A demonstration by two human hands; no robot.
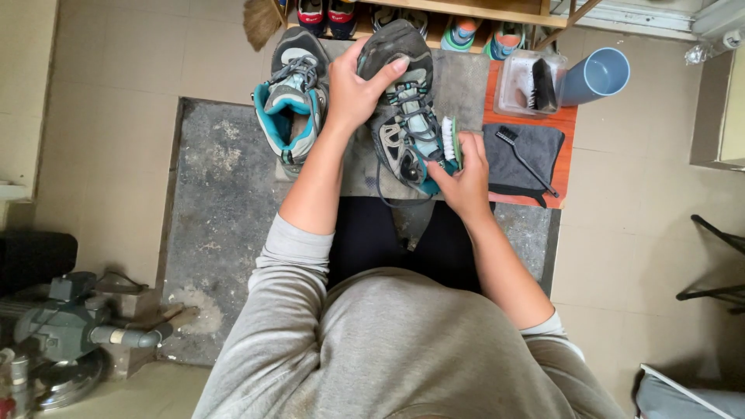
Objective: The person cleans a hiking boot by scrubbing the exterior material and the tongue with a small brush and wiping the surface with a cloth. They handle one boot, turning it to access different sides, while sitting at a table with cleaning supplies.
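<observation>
My left hand (353, 89) grips the toe of a grey and teal hiking shoe (403, 116), holding it tilted over a grey mat. My right hand (464, 177) holds a small brush with white bristles (450, 140) pressed against the shoe's side by the laces. The matching second shoe (291, 105) lies to the left of my left hand, its teal lining facing up.
A dark grey cloth (524, 155) with a thin black brush (521, 155) lies on an orange board (570, 120) to the right. Behind it stand a clear box with a black brush (535, 81) and a blue cup (597, 75). Shoes fill a wooden shelf (466, 9) ahead. A grey machine (70, 330) stands at the lower left.
</observation>
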